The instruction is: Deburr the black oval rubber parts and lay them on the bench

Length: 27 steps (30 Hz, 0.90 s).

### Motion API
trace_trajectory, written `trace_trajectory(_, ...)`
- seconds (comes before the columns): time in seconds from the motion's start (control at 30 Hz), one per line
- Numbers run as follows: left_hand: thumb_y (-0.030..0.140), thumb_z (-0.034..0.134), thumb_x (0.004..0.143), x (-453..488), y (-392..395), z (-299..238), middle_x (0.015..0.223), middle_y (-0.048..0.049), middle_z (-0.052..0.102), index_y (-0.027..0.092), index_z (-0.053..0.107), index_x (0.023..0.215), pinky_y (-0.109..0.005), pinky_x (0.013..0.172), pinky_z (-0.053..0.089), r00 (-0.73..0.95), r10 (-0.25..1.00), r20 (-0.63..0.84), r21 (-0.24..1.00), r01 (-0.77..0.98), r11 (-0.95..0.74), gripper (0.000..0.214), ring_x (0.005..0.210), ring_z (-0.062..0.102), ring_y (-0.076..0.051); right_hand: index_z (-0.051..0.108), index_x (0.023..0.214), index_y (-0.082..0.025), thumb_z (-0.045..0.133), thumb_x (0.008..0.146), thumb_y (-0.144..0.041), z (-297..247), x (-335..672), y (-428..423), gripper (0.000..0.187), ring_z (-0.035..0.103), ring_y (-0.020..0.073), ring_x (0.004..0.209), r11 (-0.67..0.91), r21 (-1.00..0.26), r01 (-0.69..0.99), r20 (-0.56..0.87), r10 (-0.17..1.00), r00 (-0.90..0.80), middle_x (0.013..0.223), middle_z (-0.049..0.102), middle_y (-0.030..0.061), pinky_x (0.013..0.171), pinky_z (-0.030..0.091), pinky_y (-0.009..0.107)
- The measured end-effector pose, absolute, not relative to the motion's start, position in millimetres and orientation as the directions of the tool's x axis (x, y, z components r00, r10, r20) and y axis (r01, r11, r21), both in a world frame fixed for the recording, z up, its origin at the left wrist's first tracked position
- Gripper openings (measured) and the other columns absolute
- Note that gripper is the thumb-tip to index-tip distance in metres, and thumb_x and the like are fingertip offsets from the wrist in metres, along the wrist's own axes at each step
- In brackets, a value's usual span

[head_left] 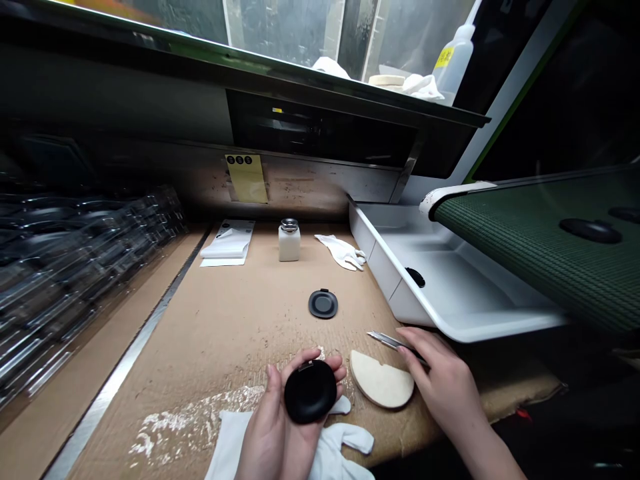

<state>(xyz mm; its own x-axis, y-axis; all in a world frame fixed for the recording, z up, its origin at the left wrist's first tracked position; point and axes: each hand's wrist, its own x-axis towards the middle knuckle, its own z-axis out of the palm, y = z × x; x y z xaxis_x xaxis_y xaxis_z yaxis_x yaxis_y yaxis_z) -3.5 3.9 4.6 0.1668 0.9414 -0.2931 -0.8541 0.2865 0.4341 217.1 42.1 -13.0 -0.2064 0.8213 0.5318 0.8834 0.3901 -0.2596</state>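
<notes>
My left hand (280, 427) cradles a round black disc (310, 392) with a small metal tab at its upper edge, fingers wrapped around its rim. My right hand (440, 380) pinches slim metal tweezers (393, 341), their tips pointing left. Just left of those fingers, a cream felt pad (381, 379) with a notched edge lies on the cardboard-covered bench (215, 333). A smaller dark round disc (323, 304) with a grey centre lies flat farther ahead. A white cloth glove (330, 450) lies under my left hand.
A white tray (425, 287) holding a small black piece (415, 277) stands at the right, beneath a green mesh conveyor belt (550, 247). Stacked clear plastic trays (75, 267) fill the left. A white jar (289, 241), a second glove (341, 252) and white papers (227, 243) stand at the back.
</notes>
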Motion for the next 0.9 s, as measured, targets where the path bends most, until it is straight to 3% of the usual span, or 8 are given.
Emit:
trace_trajectory(0.1,0.041,0.037,0.088,-2.8,3.9,1.4,0.105,-0.0166,0.067,0.013,0.064,0.100,-0.040,0.097,0.039,0.155,0.935,-0.319,0.389,-0.878,0.278,0.041,0.103,0.060,-0.025,0.036,0.133,-0.018,0.035,0.092,-0.042,-1.0,171.6,20.1,0.047,0.063,0.0182,0.072,0.655,-0.226,0.721,0.617,0.669,-0.414,0.086,0.066,0.0083,0.063,0.050,0.028)
trace_trajectory(0.17,0.043,0.037,0.088,-2.9,3.9,-1.0,0.106,-0.0134,0.067,0.016,0.064,0.100,-0.038,0.097,0.038,0.157,0.926,-0.342,0.354,-0.891,0.282,0.040,0.104,0.059,-0.024,0.024,0.139,-0.012,0.011,0.091,-0.056,-3.3,137.2,8.1,0.066,0.058,0.0175,0.049,0.696,-0.219,0.683,0.675,0.614,-0.409,0.062,0.062,0.0047,0.044,0.043,0.027)
trace_trajectory(0.23,0.043,0.038,0.087,-3.6,4.4,-2.7,0.107,-0.0114,0.067,0.018,0.064,0.101,-0.038,0.100,0.035,0.167,0.916,-0.365,0.334,-0.895,0.296,0.038,0.106,0.058,-0.023,0.025,0.138,-0.005,0.001,0.092,-0.049,-12.1,110.6,1.2,0.068,0.049,0.0162,0.031,0.695,-0.174,0.697,0.633,0.622,-0.462,0.045,0.054,0.0007,0.031,0.030,0.028)
trace_trajectory(0.3,0.044,0.039,0.087,-4.4,5.4,-3.0,0.107,-0.0110,0.067,0.018,0.064,0.101,-0.036,0.102,0.032,0.164,0.909,-0.382,0.335,-0.893,0.302,0.038,0.107,0.057,-0.023,0.034,0.133,0.000,0.005,0.094,-0.040,-22.2,96.4,-1.2,0.063,0.044,0.0158,0.025,0.685,-0.119,0.719,0.576,0.637,-0.512,0.040,0.051,0.0003,0.028,0.022,0.030)
trace_trajectory(0.53,0.039,0.043,0.086,-3.6,5.0,2.6,0.105,-0.0111,0.067,0.017,0.061,0.104,-0.038,0.102,0.033,0.092,0.899,-0.428,0.400,-0.873,0.280,0.033,0.107,0.058,-0.023,0.043,0.128,-0.004,0.032,0.091,-0.035,-35.1,99.6,0.1,0.050,0.045,0.0145,0.031,0.715,0.018,0.699,0.554,0.574,-0.602,0.046,0.056,0.0025,0.032,0.030,0.025)
trace_trajectory(0.7,0.031,0.045,0.087,-3.0,4.1,1.6,0.106,-0.0167,0.066,0.015,0.058,0.103,-0.040,0.099,0.037,0.062,0.907,-0.417,0.451,-0.852,0.265,0.027,0.104,0.060,-0.026,0.052,0.120,-0.011,0.027,0.094,-0.040,-21.8,114.4,0.3,0.047,0.046,0.0141,0.034,0.766,0.058,0.640,0.575,0.498,-0.649,0.044,0.053,-0.0009,0.034,0.031,0.025)
trace_trajectory(0.8,0.032,0.043,0.087,-4.1,5.8,-2.2,0.107,-0.0192,0.065,0.014,0.059,0.101,-0.040,0.096,0.040,0.075,0.907,-0.414,0.413,-0.873,0.261,0.028,0.103,0.060,-0.027,0.060,0.108,-0.014,0.023,0.093,-0.049,1.4,139.6,1.3,0.053,0.050,0.0146,0.040,0.771,-0.026,0.637,0.610,0.517,-0.601,0.048,0.055,-0.0002,0.039,0.034,0.027)
trace_trajectory(0.9,0.030,0.042,0.088,-3.3,6.7,-3.7,0.109,-0.0212,0.064,0.012,0.059,0.104,-0.045,0.095,0.041,0.060,0.933,-0.354,0.436,-0.872,0.221,0.029,0.105,0.058,-0.030,0.058,0.107,-0.013,0.041,0.092,-0.030,19.9,173.5,8.2,0.029,0.055,0.0138,0.053,0.682,-0.156,0.714,0.662,0.609,-0.437,0.061,0.061,0.0021,0.051,0.042,0.027)
